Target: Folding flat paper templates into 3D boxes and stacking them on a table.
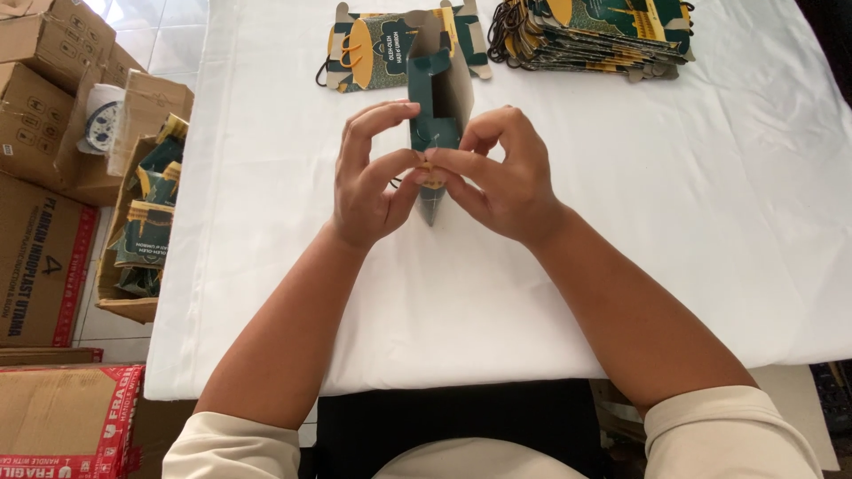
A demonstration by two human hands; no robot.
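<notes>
Cream sleeves sit at the bottom edge of the head view, both forearms running up over the near edge of the table (621,266), which is covered in a white cloth. Between the two hands, held up off the cloth near the middle of the table, is a half-folded paper bag (435,106), dark green with tan inner faces, standing roughly upright with its narrow lower end pointing down toward the cloth. Left hand (371,182): thumb and forefinger pinched together on the bag's lower part from the left, the other fingers arched above and touching the green panel. Right hand (506,173): fingers bunched and pressed on the same spot from the right, thumb tip meeting the left hand's fingertips over a small yellow patch. A thin dark cord shows just beside the left thumb. Beyond the hands, at the far edge of the table, one flat bag blank (373,49) lies face up, green and yellow with cord handles, partly hidden behind the raised bag. To its right, well apart from the hands, a stack of flat bags (603,31) of the same print lies with black cords spilling off its left side. Left of the table, on the tiled floor, an open cardboard box (142,222) holds more of the green bags, with other cardboard boxes (44,98) standing around it.
</notes>
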